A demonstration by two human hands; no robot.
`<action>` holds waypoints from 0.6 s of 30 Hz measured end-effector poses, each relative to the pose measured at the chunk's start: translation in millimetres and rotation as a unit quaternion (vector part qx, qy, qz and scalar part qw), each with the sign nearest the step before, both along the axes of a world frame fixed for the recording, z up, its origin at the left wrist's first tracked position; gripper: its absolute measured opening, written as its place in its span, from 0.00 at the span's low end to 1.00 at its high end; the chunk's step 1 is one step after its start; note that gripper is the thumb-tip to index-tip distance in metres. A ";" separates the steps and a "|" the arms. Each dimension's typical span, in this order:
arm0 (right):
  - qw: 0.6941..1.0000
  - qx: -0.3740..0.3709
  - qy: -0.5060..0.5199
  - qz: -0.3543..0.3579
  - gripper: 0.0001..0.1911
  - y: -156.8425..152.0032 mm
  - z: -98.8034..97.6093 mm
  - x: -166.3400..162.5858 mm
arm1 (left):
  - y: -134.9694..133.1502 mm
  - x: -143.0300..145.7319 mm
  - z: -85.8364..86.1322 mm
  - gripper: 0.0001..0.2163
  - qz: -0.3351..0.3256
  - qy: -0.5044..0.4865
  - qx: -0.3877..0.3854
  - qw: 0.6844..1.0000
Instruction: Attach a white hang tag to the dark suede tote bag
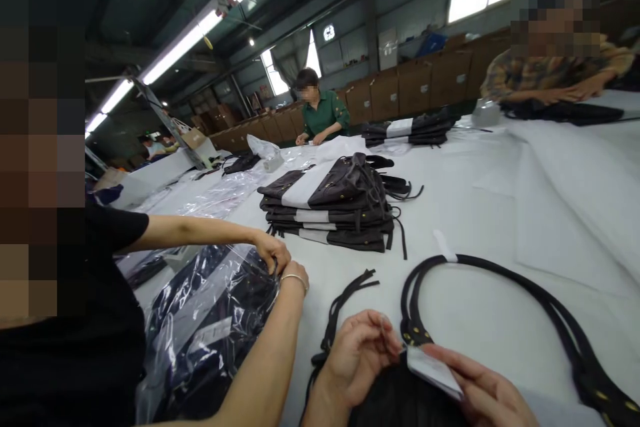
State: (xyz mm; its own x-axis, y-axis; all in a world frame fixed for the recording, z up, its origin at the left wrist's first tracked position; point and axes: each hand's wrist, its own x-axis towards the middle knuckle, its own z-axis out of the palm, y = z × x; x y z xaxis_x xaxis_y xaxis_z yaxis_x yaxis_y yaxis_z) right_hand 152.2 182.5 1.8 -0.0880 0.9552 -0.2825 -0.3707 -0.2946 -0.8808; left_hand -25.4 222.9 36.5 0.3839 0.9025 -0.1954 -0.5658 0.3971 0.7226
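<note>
My left hand [359, 355] is at the bottom centre, its fingers curled and pinching the top corner of a white paper card [433, 371]. My right hand [481, 389] lies along the card's lower edge and holds it against a dark garment [400, 401] right under me. Long black straps [505, 277] with brass studs loop away from the garment across the white table [480, 200]. A thinner black tie [345, 293] trails to the left of my left hand.
A co-worker in a black shirt sits close on my left, with both hands [280, 260] on a clear plastic bag [210, 320] that holds a dark garment. A stack of folded dark garments [330, 210] stands mid-table. Two more people work at the far side, with brown cartons behind them.
</note>
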 end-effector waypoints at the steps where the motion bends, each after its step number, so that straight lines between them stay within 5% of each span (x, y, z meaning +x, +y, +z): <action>1: 0.999 0.032 -0.041 0.003 0.21 -0.6 -0.1 -2.1 | -1.1 0.8 0.7 0.08 0.001 0.002 -0.017 1.000; 7: 0.919 0.217 -0.321 -0.072 0.14 1.1 9.4 -22.7 | -5.5 -1.8 -7.3 0.19 0.009 0.088 -0.025 0.996; 13: 0.961 0.180 -0.205 -0.039 0.20 18.1 18.0 -20.4 | -3.2 -0.9 -15.6 0.22 -0.001 0.054 0.024 0.998; 18: 0.913 0.200 -0.348 0.067 0.14 27.1 27.3 -12.4 | -0.3 5.1 -22.2 0.23 0.011 0.090 0.037 0.995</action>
